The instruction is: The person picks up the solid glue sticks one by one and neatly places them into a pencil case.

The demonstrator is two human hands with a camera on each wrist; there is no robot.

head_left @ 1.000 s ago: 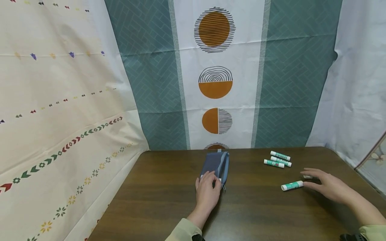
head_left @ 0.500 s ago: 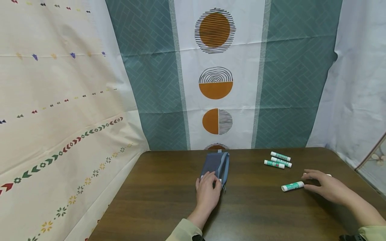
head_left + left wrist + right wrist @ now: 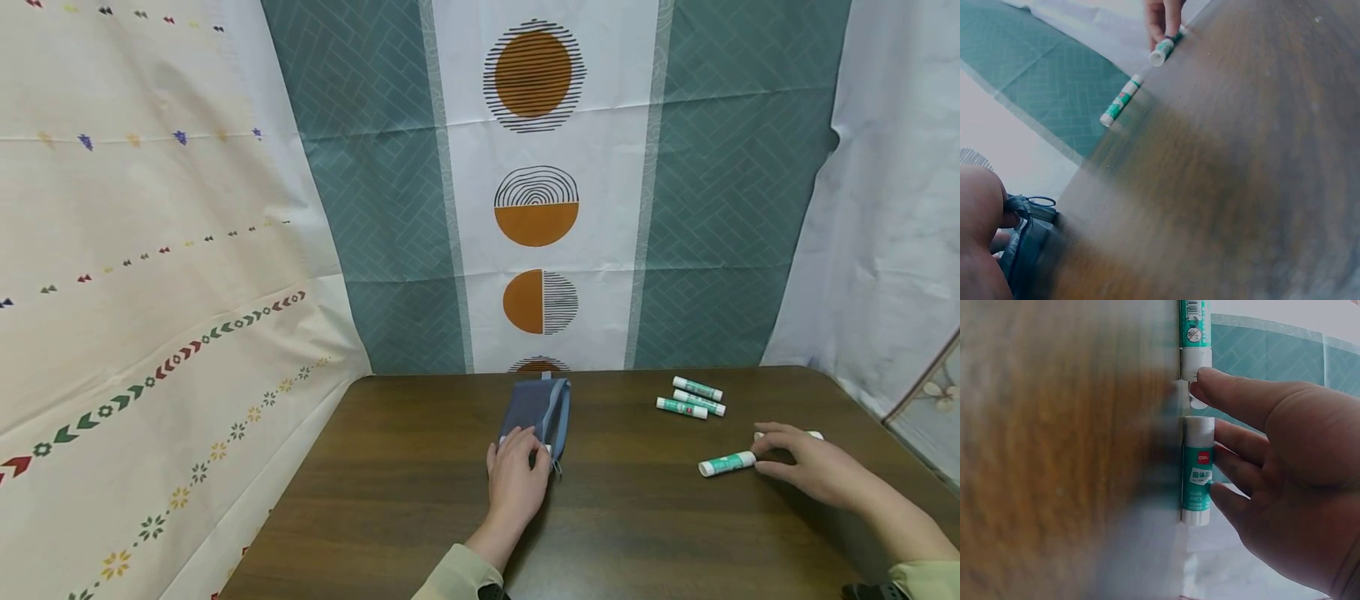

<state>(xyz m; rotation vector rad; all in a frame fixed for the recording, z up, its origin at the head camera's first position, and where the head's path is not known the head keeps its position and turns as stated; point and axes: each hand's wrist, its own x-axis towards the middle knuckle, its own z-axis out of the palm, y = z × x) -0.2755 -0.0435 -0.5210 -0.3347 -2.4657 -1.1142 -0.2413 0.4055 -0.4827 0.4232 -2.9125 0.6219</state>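
A blue zippered pouch [image 3: 528, 402] lies near the table's far edge. My left hand [image 3: 516, 479] grips its near end, and a little white shows beside the fingers. At the right, my right hand [image 3: 813, 468] hovers low with loosely bent fingers. Its thumb touches the white end of one green-and-white glue stick [image 3: 727, 464]. The other fingers rest against a second glue stick [image 3: 1197, 472], which the hand mostly covers in the head view. Neither stick is lifted from the table.
Three more glue sticks [image 3: 690, 397] lie grouped at the back right of the brown wooden table [image 3: 390, 500]. Fabric hangs stand behind it, with a green-and-white curtain [image 3: 547, 250] at the back and a cream cloth [image 3: 187, 333] at the left.
The second glue stick has turned beneath my right hand, so both its white ends now show. That hand shifted only slightly. My left hand and the pouch stayed put.
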